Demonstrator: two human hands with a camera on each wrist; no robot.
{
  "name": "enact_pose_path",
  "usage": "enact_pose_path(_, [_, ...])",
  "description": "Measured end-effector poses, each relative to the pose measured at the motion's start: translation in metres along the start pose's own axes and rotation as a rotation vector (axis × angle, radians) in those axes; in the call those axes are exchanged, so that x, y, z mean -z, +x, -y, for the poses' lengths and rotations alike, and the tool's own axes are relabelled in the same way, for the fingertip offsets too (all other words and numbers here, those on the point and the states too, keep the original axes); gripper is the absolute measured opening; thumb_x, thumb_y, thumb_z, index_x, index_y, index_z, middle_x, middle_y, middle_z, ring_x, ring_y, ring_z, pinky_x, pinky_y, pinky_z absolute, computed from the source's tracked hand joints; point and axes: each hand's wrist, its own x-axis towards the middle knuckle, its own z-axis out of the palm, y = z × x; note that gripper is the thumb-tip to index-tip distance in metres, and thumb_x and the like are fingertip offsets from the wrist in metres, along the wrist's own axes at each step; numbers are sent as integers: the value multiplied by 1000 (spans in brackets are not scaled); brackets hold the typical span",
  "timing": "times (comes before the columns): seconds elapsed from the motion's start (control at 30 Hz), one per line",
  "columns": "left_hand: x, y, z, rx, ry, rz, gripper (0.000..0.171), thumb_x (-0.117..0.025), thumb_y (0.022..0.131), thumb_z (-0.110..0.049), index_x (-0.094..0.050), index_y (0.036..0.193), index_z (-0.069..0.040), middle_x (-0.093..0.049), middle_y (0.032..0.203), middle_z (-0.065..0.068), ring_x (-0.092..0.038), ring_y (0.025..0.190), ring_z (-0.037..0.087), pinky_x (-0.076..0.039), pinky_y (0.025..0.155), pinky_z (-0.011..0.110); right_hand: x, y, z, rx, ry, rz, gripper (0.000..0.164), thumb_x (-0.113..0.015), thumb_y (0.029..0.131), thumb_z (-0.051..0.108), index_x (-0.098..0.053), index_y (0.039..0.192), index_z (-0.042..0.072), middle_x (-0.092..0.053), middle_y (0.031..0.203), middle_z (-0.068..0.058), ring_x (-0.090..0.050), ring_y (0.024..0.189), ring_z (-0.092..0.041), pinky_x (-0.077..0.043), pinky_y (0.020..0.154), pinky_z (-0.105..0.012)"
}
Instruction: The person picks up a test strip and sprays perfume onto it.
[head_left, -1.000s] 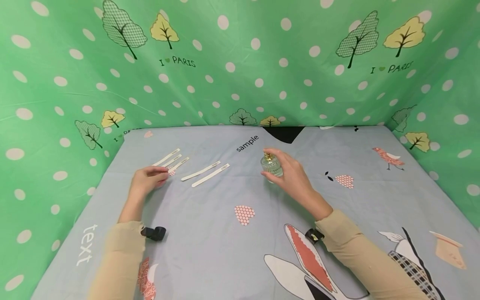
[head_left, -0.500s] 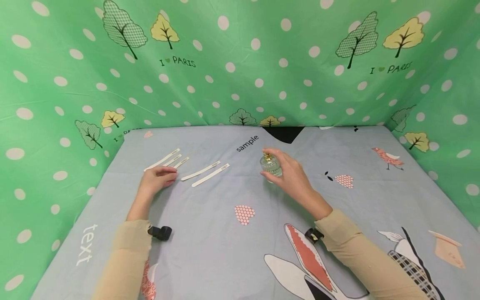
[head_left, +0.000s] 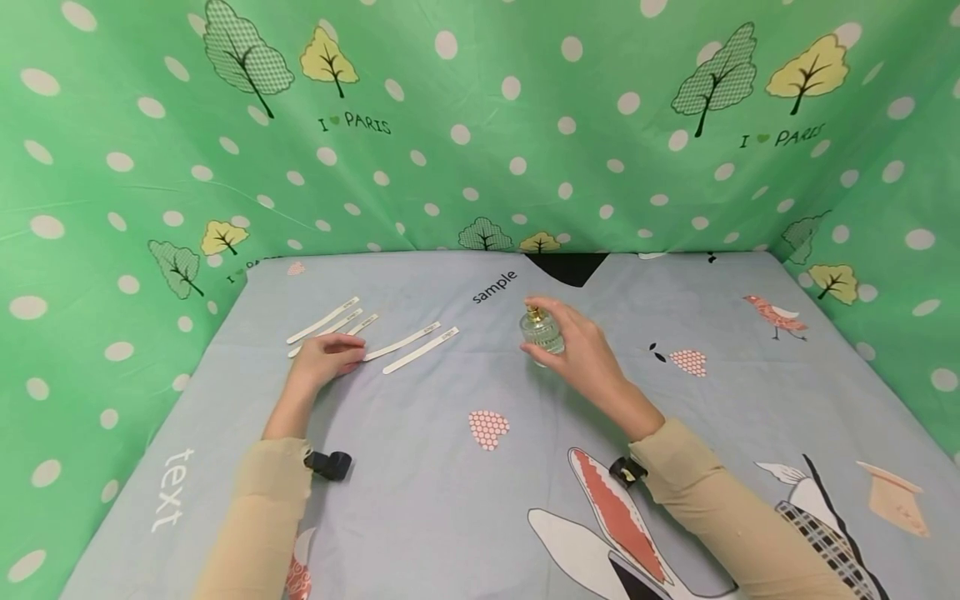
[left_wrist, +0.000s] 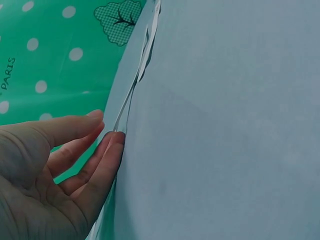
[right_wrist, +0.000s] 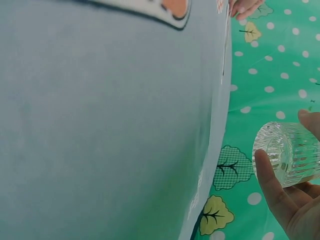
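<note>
My right hand (head_left: 588, 358) grips a clear glass perfume bottle (head_left: 542, 335) with a gold spray top, the index finger on that top. Its ribbed base (right_wrist: 272, 150) shows in the right wrist view, raised off the cloth. On the left, my left hand (head_left: 324, 363) is low over several slim white paper strips with small print at one end. Its fingertips are right at the lower end of a strip (head_left: 405, 341), and it covers the lower part of another strip (head_left: 363, 324). Thumb and fingers (left_wrist: 114, 145) are apart in the left wrist view, with nothing between them.
One strip (head_left: 422, 350) lies rightmost, and two more lie left of the left hand, one the farthest strip (head_left: 324, 320). A grey-blue printed cloth (head_left: 450, 500) covers the table. Green dotted fabric (head_left: 480, 108) hangs behind and at both sides.
My left hand has slid to the right along the strips, uncovering the lower ends of the two leftmost ones. The right hand holds the bottle in nearly the same spot.
</note>
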Motion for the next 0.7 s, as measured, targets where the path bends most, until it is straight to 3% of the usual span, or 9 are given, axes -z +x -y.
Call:
enact_pose_path(0.27, [-5, 0, -3, -11, 27, 9, 41, -74, 89, -10, -63, 124, 8, -73, 96, 2, -62, 74, -8, -57, 71, 12, -1, 0, 0, 3, 2, -4, 62, -83, 83, 23, -53, 137, 17, -64, 133, -12, -68, 111, -31, -60, 89, -47])
enact_pose_path(0.5, [-9, 4, -4, -2, -16, 17, 38, -74, 89, -8, -64, 121, 10, -72, 82, -10, -63, 73, -7, -58, 72, 13, -2, 0, -1, 2, 4, 3, 62, -82, 84, 23, -52, 138, 17, -64, 133, -12, -68, 111, -30, -59, 89, -46])
enact_pose_path(0.7, [-13, 4, -7, -19, -18, 25, 35, -72, 90, -7, -64, 119, 11, -70, 81, -11, -63, 72, -7, -57, 71, 13, -1, -1, 0, 6, 2, -2, 63, -82, 83, 23, -52, 138, 16, -64, 133, -12, -68, 111, -31, -59, 89, -47])
